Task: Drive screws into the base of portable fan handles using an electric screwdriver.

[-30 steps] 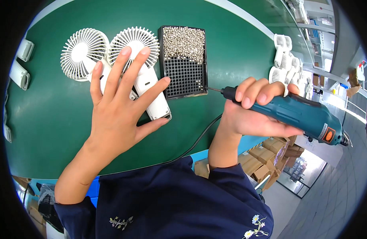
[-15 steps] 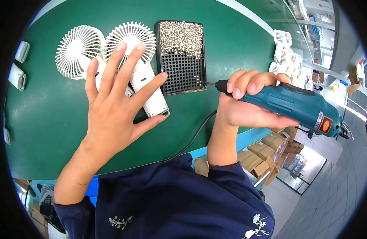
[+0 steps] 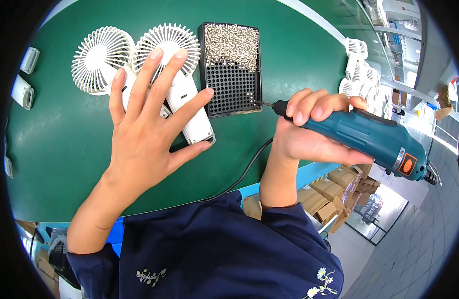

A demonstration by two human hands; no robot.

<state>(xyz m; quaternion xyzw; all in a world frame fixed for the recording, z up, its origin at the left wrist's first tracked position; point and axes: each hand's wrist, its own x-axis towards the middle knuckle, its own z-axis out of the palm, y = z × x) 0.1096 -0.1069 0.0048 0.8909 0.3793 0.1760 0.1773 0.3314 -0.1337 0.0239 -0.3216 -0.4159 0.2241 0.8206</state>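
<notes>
My left hand [image 3: 147, 114] lies with its fingers spread over two white handheld fans. The left fan [image 3: 99, 57] is partly hidden under the fingers. Beside it the other fan [image 3: 188, 112] shows its round grille and most of its handle, which my thumb touches near the end. My right hand [image 3: 314, 124] is wrapped round a teal electric screwdriver [image 3: 369, 137], held almost level. Its thin bit points left at the near right corner of a black screw tray [image 3: 205, 70]. Small silvery screws [image 3: 232, 42] heap in the tray's far part; a few sit in holes by the bit.
More white fans [image 3: 356, 74] are piled at the table's right side. White pieces [image 3: 22, 92] lie along the left edge of the green table [image 3: 65, 169]. A black cable [image 3: 244, 174] crosses its near edge. Cardboard boxes [image 3: 309, 197] stand below on the right.
The tray and fans appear slightly higher and further right in the view. Both hands keep nearly the same pose, and the bit stays at the same tray corner.
</notes>
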